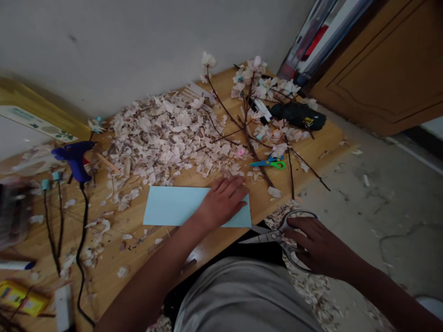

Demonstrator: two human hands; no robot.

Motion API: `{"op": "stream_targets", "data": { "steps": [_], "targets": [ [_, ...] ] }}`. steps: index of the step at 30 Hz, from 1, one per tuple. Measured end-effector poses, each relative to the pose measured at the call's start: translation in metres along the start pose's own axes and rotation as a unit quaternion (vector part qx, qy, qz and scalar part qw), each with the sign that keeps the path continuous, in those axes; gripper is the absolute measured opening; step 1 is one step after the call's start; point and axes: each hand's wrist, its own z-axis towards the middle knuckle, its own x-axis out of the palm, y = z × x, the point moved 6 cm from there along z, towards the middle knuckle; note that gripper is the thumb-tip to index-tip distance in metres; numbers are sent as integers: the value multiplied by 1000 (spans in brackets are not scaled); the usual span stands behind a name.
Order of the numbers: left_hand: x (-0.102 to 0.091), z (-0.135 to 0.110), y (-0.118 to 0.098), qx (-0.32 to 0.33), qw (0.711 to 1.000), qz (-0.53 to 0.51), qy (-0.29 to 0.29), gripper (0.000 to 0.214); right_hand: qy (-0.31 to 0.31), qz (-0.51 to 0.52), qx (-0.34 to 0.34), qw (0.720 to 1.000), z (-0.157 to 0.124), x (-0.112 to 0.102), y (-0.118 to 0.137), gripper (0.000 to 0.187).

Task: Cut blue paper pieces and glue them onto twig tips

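A light blue strip of paper lies flat near the table's front edge. My left hand rests on its right half, fingers stretched out over it and covering part of it. Off the table's edge, my right hand grips a pair of metal scissors by the handles. Their blades are spread apart and point left, just below the paper's right corner. Whether a blade touches the paper, I cannot tell. Small blue scissors with a green handle lie beyond my left hand.
Behind the paper is a large heap of pale petals. Branches with blossoms and a dark folded umbrella lie at the right. A blue glue gun with a black cord, stems and a yellow package are at left.
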Motion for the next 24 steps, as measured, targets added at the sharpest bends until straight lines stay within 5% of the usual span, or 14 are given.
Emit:
{"op": "stream_targets", "data": {
  "steps": [3,7,24],
  "targets": [
    [2,-16,-11,108,992,-18,66,36,3,-5,-6,1000,3,-1,0,40],
    [11,-25,-10,115,986,-17,119,43,-3,-22,-12,1000,5,-1,-3,33],
    [15,-25,-9,108,989,-18,104,44,64,-50,2,997,21,-3,4,56]
  ]
}}
